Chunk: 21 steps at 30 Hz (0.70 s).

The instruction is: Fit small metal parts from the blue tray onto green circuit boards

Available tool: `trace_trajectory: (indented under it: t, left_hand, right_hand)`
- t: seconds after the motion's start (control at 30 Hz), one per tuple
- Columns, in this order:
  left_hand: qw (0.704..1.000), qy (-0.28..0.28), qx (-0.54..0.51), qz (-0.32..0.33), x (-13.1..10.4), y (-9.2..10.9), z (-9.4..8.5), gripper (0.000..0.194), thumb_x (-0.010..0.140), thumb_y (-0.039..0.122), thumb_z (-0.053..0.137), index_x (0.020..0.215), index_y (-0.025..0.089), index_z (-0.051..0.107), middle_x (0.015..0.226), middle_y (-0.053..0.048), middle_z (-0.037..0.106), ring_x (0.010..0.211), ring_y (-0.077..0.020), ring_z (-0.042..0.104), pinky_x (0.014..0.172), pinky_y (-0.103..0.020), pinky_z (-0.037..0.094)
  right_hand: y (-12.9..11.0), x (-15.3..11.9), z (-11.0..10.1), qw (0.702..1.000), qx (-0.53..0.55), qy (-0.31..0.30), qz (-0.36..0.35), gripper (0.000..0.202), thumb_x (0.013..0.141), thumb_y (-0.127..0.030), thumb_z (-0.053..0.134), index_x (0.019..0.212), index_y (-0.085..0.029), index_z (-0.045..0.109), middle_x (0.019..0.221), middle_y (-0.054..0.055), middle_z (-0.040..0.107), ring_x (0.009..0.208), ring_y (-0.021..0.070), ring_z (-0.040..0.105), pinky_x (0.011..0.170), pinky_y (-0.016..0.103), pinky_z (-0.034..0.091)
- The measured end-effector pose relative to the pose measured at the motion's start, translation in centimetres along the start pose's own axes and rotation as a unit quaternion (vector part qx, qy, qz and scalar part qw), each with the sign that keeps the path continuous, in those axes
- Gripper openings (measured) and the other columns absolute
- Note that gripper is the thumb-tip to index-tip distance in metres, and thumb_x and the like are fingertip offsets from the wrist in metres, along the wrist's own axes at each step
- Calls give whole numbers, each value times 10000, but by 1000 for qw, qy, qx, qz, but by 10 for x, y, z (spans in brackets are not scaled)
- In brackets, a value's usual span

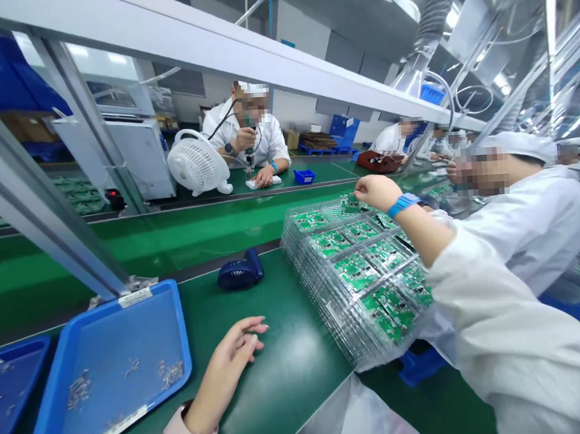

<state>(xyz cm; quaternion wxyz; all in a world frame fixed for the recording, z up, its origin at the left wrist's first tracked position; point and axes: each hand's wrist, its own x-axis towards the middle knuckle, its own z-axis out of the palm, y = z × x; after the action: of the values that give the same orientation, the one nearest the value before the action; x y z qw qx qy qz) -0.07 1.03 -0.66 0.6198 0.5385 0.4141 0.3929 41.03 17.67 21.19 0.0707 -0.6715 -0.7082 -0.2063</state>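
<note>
My right hand (374, 192) reaches over the far edge of a tall stack of clear plastic trays (325, 306), its fingers pinched on a small green circuit board (349, 201). More green boards (357, 272) lie in the compartments of the top tray. Over the green bench top (282, 342), my left hand (234, 354) hangs with fingers slightly curled and apart, nothing in it. It is between the blue tray of small metal parts and the stack.
A blue tray (179, 328) with small metal parts stands at left, another (38, 363) beyond it. A dark blue fan (240, 272) sits behind my left hand. Metal posts rise at left. Co-workers sit across and at right; a white fan (198, 163) stands opposite.
</note>
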Motion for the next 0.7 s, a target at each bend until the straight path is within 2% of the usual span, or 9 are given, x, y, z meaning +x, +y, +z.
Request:
trace_trajectory:
  t: [0.13,0.27,0.33,0.4,0.47,0.5,0.57,0.63,0.7]
  left_hand:
    - [1000,16,-5,5,1,-1,-3,506,866,565,565,1204,191,606,1155,-135,649,887,-216,617,701,-283,480]
    - [1000,6,-4,1,4,-2,-5,491,872,555,562,1198,190,605,1167,-136,645,866,-200,610,692,-278,476]
    - [1000,1,-6,3,4,-3,-5,491,863,555,573,1186,186,609,1154,-140,650,862,-202,611,686,-282,478]
    - [1000,5,-3,7,4,-3,-5,490,860,553,575,1177,181,612,1146,-144,653,864,-206,614,685,-289,483]
    - [1000,14,5,5,4,-3,-4,471,867,534,567,1172,178,610,1151,-144,651,873,-206,617,690,-290,486]
    - [1000,16,8,4,3,-3,-3,458,871,520,564,1172,177,608,1154,-142,650,876,-203,619,690,-288,486]
    - [1000,20,21,4,3,-2,-2,432,876,486,560,1177,178,600,1168,-135,647,885,-199,627,698,-286,489]
    - [998,28,47,19,4,-1,0,403,882,451,550,1173,176,598,1183,-130,642,911,-200,634,727,-294,497]
    - [994,47,84,44,9,1,2,361,890,410,531,1152,173,606,1196,-123,636,950,-208,637,773,-311,506]
  right_hand:
    - [5,31,36,993,13,-115,10,241,843,-296,594,965,-157,749,927,78,749,827,178,645,715,255,433]
    - [-2,41,52,979,24,-201,12,314,877,-364,584,1091,-193,739,1036,64,750,933,197,669,794,249,472]
    - [-7,39,49,979,27,-201,16,381,888,-376,570,1194,-185,693,1075,76,741,964,213,670,823,267,482]
    - [-16,27,34,985,31,-168,12,398,895,-357,550,1231,-178,665,1073,83,738,954,225,672,829,290,489]
    - [-30,-4,5,992,42,-114,-20,359,904,-341,525,1190,-188,679,1041,77,736,918,230,673,814,314,495]
    - [-40,-28,-13,994,54,-81,-57,345,914,-347,508,1165,-191,686,1043,77,730,916,235,668,812,331,497]
    - [-64,-90,-55,987,72,-14,-146,328,935,-363,485,1135,-202,688,1027,87,720,935,252,652,834,376,493]
    - [-95,-162,-92,972,118,50,-199,274,935,-368,517,1112,-246,688,1005,81,715,915,249,640,823,395,489]
    - [-131,-227,-113,939,207,71,-266,230,937,-336,537,1110,-282,678,965,73,717,866,222,633,762,363,496]
